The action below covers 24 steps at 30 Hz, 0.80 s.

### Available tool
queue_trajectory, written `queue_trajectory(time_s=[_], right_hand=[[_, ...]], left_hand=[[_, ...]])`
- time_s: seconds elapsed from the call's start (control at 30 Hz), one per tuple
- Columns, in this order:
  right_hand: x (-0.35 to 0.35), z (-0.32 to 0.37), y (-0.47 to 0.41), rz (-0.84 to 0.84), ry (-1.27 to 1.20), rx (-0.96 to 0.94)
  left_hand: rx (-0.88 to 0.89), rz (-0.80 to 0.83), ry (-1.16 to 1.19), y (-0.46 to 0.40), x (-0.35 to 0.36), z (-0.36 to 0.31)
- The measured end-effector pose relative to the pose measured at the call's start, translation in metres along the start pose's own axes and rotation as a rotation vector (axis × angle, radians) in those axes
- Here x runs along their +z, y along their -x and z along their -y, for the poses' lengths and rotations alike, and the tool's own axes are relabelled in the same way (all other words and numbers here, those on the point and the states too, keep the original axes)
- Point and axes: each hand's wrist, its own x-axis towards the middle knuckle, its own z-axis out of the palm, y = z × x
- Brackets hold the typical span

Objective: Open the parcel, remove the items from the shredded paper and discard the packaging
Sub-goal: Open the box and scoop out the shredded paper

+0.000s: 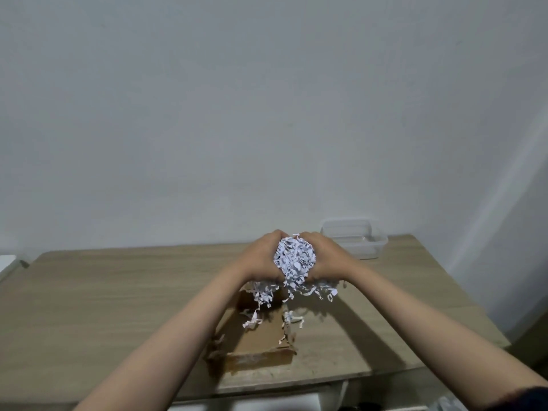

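Both hands, left hand [262,256] and right hand [324,258], are cupped together around a wad of shredded paper [295,258] held above the open cardboard parcel [261,339] on the counter [118,292]; loose strands dangle; a clear tub [355,241] sits behind.

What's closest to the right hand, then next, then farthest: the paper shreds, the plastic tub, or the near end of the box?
1. Paper shreds: squeezed between the right hand and the left hand, touching.
2. Plastic tub: just behind it, to the right, on the table.
3. Box's near end: farthest, at the table's front edge.
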Motion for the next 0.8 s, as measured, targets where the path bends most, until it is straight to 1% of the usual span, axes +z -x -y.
queue_trajectory(time_s=[0.2,0.37,0.47,0.6,0.7,0.8], right_hand=[[-0.031,-0.059,0.033,-0.008,-0.043,0.040],[-0.050,-0.116,0.057,0.034,-0.055,0.103],[-0.051,-0.144,0.067,0.067,-0.090,0.134],[-0.047,-0.183,0.080,0.107,-0.120,0.113],[-0.042,-0.197,0.088,0.148,-0.131,0.114],[-0.028,-0.210,0.093,0.190,-0.124,0.130]], left_hand=[[0.008,0.060,0.040,-0.039,0.050,-0.046],[-0.005,0.107,0.074,-0.074,0.101,-0.076],[-0.013,0.117,0.085,-0.088,0.128,-0.085],[-0.048,0.143,0.093,-0.101,0.170,-0.093],[-0.080,0.162,0.098,-0.106,0.194,-0.093],[-0.104,0.198,0.042,-0.105,0.211,-0.087]])
